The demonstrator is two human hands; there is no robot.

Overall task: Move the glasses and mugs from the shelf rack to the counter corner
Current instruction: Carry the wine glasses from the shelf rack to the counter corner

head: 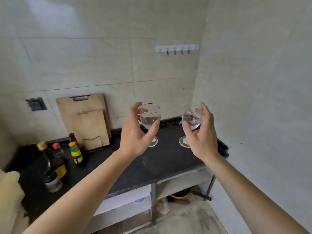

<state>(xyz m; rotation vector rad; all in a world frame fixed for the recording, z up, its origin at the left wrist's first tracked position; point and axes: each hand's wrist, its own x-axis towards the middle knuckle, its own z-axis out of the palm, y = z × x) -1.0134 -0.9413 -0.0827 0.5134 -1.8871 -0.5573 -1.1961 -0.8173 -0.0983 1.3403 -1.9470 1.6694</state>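
**Two stemmed glasses at the dark desk corner**

Bare forearms reach forward from the bottom edge toward the corner of the black stone desk [152, 166]. The left hand [135, 137] curls loosely around the clear stemmed wine glass on the left [150, 118], thumb and fingers [154, 128] spread about the bowl; whether they press the glass or merely cup it cannot be told. The right hand [202, 137] is half open in the same way around the clear stemmed wine glass on the right [191, 118]. Both round feet sit at desk level near the back wall, though contact with the surface is unclear.

To the left, two pale wooden cutting boards [86, 119] lean against the tiled wall. Nearer the front left stand a yellow-labelled sauce bottle [76, 152], a red-capped dark bottle [58, 159] and a tall dark bottle with a cream cap [44, 159], well apart from the glasses. A white hook rail [177, 48] hangs on the wall above, and a grey wall socket [36, 104] is at far left.
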